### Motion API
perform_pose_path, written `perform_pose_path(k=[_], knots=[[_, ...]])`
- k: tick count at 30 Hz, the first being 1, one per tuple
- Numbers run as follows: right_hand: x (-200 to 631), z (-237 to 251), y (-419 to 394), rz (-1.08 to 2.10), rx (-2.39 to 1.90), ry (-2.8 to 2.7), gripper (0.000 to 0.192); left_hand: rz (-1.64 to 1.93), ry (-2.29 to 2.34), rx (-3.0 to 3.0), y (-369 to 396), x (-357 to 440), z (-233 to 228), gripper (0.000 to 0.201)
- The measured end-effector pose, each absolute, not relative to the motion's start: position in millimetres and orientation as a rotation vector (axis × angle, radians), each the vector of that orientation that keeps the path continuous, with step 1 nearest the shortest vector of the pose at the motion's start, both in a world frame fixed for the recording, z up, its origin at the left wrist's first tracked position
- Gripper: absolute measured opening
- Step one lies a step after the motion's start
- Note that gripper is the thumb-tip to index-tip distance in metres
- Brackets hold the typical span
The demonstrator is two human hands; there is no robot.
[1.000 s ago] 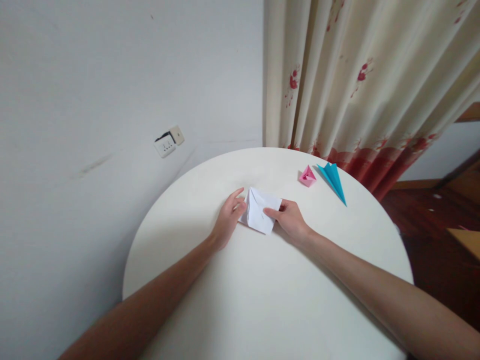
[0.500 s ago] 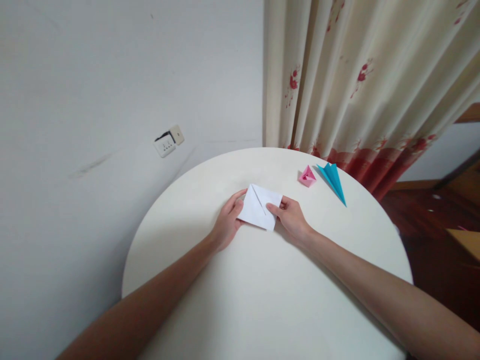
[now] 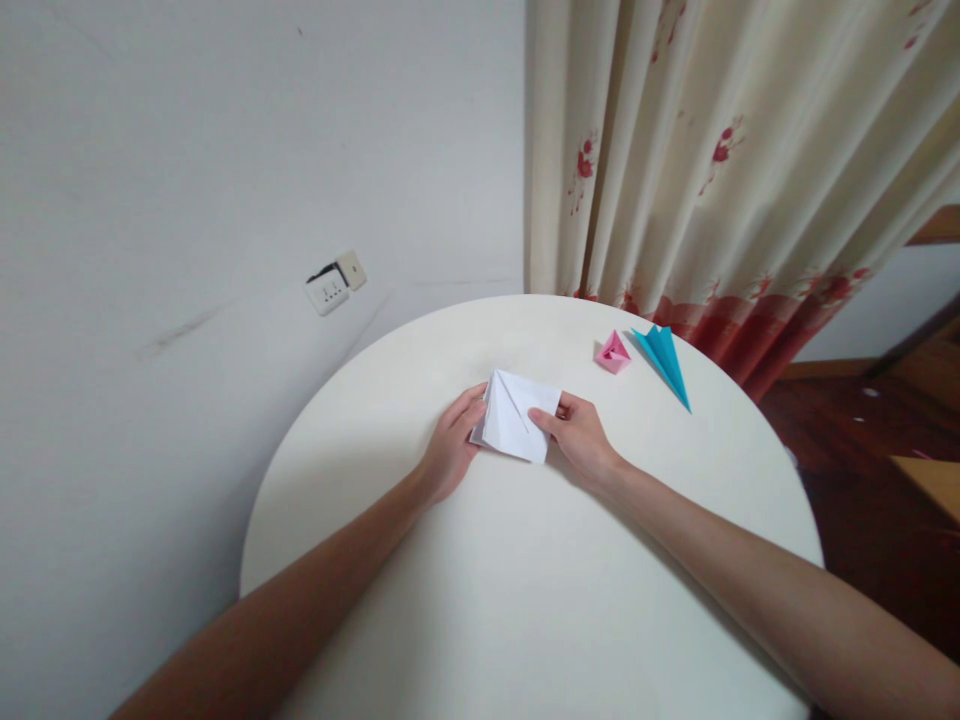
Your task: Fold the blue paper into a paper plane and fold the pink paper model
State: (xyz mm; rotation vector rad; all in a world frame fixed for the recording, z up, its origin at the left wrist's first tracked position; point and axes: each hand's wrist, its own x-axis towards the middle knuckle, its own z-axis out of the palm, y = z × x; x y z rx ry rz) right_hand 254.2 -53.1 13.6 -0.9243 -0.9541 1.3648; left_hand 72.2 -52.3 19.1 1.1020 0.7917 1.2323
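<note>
A folded sheet of white paper is held between both hands just above the round white table. Its left side shows layered flaps standing slightly apart, and a diagonal fold edge runs down its middle. My left hand is closed on the left edge, thumb and fingers together at the flaps. On the right, my right hand pinches the paper, thumb on top and the other fingers curled beneath. The fingertips under the paper are hidden.
A small pink folded paper piece sits at the table's far right. Beside it lies a blue paper plane. A white wall with a socket stands at the left, and a cream curtain with red flowers hangs behind.
The flaps on the paper's left side have lifted and separated under my left fingers. My left thumb has shifted slightly; my right hand keeps nearly the same hold.
</note>
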Motion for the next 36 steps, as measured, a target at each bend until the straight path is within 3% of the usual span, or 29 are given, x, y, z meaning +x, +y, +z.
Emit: perform_pose_path(k=[27, 36], knots=[[255.0, 15.5, -53.4, 1.324, -0.944, -1.006, 0.036, 1.225, 0.754, 1.151, -51.3, 69.2, 17.2, 0.045], [254.2, 14.8, -52.1, 1.304, -0.952, -1.006, 0.036, 1.210, 0.758, 1.181, -49.8, 67.7, 14.1, 0.055]])
